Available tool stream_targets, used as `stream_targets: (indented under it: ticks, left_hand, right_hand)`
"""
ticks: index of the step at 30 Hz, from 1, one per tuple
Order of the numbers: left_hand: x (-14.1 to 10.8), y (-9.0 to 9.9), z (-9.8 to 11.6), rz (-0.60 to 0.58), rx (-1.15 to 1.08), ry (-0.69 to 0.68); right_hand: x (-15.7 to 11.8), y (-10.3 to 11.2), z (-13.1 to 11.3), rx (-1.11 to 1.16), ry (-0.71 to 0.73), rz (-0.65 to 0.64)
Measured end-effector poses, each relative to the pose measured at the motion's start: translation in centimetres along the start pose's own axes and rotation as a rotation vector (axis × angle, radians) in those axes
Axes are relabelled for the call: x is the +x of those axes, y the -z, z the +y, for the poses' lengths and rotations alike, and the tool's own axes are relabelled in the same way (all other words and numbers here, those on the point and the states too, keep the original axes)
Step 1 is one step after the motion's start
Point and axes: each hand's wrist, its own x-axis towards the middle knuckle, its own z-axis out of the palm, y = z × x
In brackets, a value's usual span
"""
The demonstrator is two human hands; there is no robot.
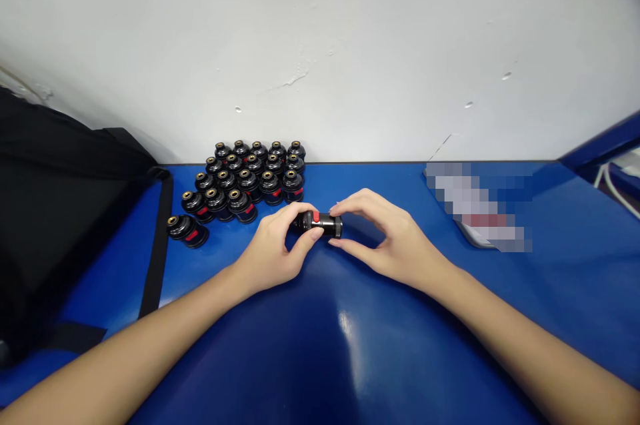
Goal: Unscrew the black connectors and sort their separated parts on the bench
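Note:
A black lamp holder (327, 225) with a red switch lies sideways between my two hands, just above the blue table. My left hand (280, 241) is closed round its narrower end, the thumb below the red switch. At the other end, the thumb and fingertips of my right hand (393, 235) pinch the ring-shaped rim. The palm of that hand stays away from the part. Left of my hands, several similar lamp holders (270, 188) stand in rows, their brass-threaded holes facing up. One lamp holder (189, 230) stands nearest me at the group's left front.
The blue table (310, 345) meets a white wall (350, 58) behind the lamp holders. A black bag (60, 211) with a strap (156, 258) lies at the left. A flat, blurred-out object (475, 211) lies at the right. White cables (617, 188) show at the far right.

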Motion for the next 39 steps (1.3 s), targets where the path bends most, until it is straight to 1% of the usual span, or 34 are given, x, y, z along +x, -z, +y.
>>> stream_targets:
  ticks: [3,5,8,10,13,16,18,20,23,25,29,32,34,36,39]
  left_hand:
    - [0.02,0.00,-0.10,0.006,-0.005,-0.036]
    - [0.03,0.00,-0.18,0.010,-0.008,-0.070]
    - [0.03,0.02,-0.19,0.013,-0.009,-0.067]
    - [0.02,0.04,-0.09,0.010,-0.007,-0.038]
    - [0.02,0.07,0.11,-0.004,-0.006,-0.005]
    - [0.04,0.06,0.15,-0.008,-0.003,-0.013]
    - [0.04,0.04,0.04,-0.002,0.000,-0.042]
    - [0.03,0.02,-0.11,0.002,-0.001,-0.069]
    - [-0.02,0.01,-0.21,0.006,-0.003,-0.069]
    - [-0.03,0.03,-0.11,0.004,0.002,-0.043]
    - [-0.03,0.08,0.20,-0.017,0.005,0.025]
    - [-0.03,0.09,0.19,-0.010,0.003,0.018]
    - [-0.04,0.07,0.05,0.003,0.000,-0.024]
    - [-0.05,0.04,-0.10,0.011,-0.002,-0.064]
    - [-0.04,0.00,-0.16,0.021,0.003,-0.071]
  right_hand:
    - [0.01,-0.07,-0.26,-0.020,-0.025,-0.018]
    - [0.02,-0.16,-0.38,-0.031,-0.062,-0.054]
    - [0.03,-0.28,-0.39,-0.030,-0.104,-0.081]
    - [0.01,-0.31,-0.28,-0.018,-0.084,-0.049]
    - [-0.04,-0.28,-0.07,-0.010,-0.007,-0.009]
    - [-0.09,-0.23,0.01,-0.025,0.018,-0.004]
    - [-0.10,-0.21,-0.06,-0.030,-0.008,-0.009]
    - [-0.10,-0.21,-0.18,-0.026,-0.063,-0.027]
    - [-0.08,-0.26,-0.26,-0.005,-0.134,-0.057]
    - [-0.08,-0.28,-0.19,0.017,-0.113,-0.040]
    - [-0.05,-0.21,-0.11,-0.002,0.018,0.004]
    - [0.01,-0.10,-0.27,-0.033,0.044,0.002]
    - [0.02,-0.06,-0.40,-0.047,0.012,-0.005]
    - [0.02,-0.09,-0.46,-0.052,-0.055,-0.016]
    - [-0.03,-0.24,-0.34,-0.017,-0.128,-0.025]
